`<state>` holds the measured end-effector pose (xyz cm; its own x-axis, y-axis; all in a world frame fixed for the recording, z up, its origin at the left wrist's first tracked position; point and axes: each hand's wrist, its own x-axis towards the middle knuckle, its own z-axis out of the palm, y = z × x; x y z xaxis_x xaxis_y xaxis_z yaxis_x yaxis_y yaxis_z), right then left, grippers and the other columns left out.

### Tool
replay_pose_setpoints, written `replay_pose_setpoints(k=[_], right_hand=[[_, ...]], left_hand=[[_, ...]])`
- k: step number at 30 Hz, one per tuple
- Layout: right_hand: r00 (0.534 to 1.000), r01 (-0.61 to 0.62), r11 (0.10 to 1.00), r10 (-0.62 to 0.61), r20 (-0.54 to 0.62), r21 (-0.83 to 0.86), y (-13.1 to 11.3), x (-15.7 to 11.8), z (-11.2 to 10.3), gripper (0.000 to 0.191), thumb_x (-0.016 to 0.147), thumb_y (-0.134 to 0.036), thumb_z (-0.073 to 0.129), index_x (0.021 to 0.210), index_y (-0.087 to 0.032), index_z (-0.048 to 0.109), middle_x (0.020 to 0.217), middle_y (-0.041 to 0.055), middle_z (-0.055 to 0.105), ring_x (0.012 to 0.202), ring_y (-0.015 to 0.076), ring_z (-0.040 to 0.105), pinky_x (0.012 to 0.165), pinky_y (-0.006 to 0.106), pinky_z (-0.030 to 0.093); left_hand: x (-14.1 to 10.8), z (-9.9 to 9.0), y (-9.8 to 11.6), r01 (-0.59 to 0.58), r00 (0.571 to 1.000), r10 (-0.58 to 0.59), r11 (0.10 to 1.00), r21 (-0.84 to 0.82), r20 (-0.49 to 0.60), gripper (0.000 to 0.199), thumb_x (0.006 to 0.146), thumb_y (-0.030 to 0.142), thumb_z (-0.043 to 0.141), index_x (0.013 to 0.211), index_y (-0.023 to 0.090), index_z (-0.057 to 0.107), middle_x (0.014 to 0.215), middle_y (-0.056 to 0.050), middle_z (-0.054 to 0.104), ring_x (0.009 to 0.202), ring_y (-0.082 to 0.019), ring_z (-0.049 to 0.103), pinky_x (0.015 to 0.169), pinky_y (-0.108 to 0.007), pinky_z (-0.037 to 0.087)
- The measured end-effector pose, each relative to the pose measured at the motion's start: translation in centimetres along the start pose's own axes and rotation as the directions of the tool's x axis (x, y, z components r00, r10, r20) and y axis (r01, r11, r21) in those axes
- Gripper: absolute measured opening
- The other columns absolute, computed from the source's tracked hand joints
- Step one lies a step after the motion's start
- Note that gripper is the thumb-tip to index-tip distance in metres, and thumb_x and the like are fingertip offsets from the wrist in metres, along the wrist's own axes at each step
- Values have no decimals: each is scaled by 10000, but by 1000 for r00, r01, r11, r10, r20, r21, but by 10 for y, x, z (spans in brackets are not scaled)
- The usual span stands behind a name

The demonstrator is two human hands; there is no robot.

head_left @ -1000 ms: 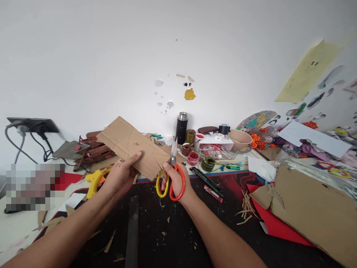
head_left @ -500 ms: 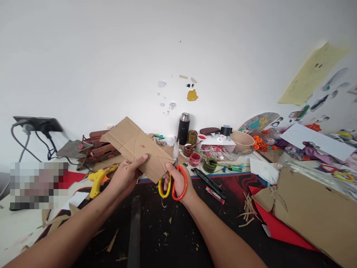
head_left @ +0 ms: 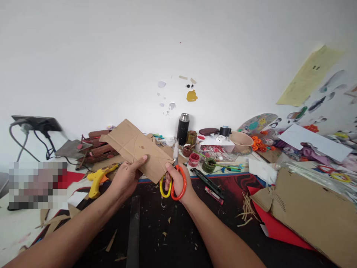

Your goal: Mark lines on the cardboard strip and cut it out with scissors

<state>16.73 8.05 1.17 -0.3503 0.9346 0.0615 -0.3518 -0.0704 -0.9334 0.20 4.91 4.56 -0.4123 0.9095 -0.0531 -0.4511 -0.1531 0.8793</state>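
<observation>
My left hand grips a creased piece of brown cardboard by its lower edge, thumb on top, holding it tilted above the dark mat. My right hand is closed on scissors with one orange and one yellow handle loop. The blades point up and away, just beyond the cardboard's right corner. My right thumb rests at that same corner, and a few of the right fingers are hidden behind the handles.
A yellow glue gun lies left of my left hand. Behind stand a black flask and paint jars. A dark green cutter lies to the right, beyond it large cardboard. A metal ruler lies on the mat.
The two scissor handle loops have come slightly closer together. The cardboard and my left hand stay nearly where they were; the view has shifted a little.
</observation>
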Motion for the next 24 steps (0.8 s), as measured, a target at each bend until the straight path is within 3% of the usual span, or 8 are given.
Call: replay_pose_setpoints(k=[8, 15, 24], right_hand=[[1000, 11, 1000, -11, -3, 28, 0, -1, 1, 541, 792, -681, 852, 783, -234, 547, 468, -89, 535, 305, 108, 480, 326, 219, 429], [1000, -21, 1000, 22, -21, 10, 2, 1, -1, 533, 776, -658, 857, 757, -233, 536, 469, -84, 542, 300, 104, 479, 322, 211, 406], [995, -71, 997, 69, -77, -20, 5, 2, -1, 517, 768, -645, 841, 740, -228, 535, 463, -75, 544, 303, 121, 525, 323, 206, 403]], left_hand=[[3, -2, -3, 7, 1000, -7, 999, -36, -14, 413, 648, 224, 999, 1000, 163, 791, 1147, -141, 863, 1127, -319, 811, 879, -325, 690], [5, -2, -3, 13, 1000, -14, 999, -36, -21, 476, 658, 211, 994, 1088, 157, 797, 1130, -136, 864, 1123, -329, 813, 911, -373, 699], [6, -6, -8, 64, 998, -64, 998, -10, -13, 400, 704, 202, 971, 1055, 129, 794, 1164, -178, 853, 1028, -318, 829, 816, -362, 712]])
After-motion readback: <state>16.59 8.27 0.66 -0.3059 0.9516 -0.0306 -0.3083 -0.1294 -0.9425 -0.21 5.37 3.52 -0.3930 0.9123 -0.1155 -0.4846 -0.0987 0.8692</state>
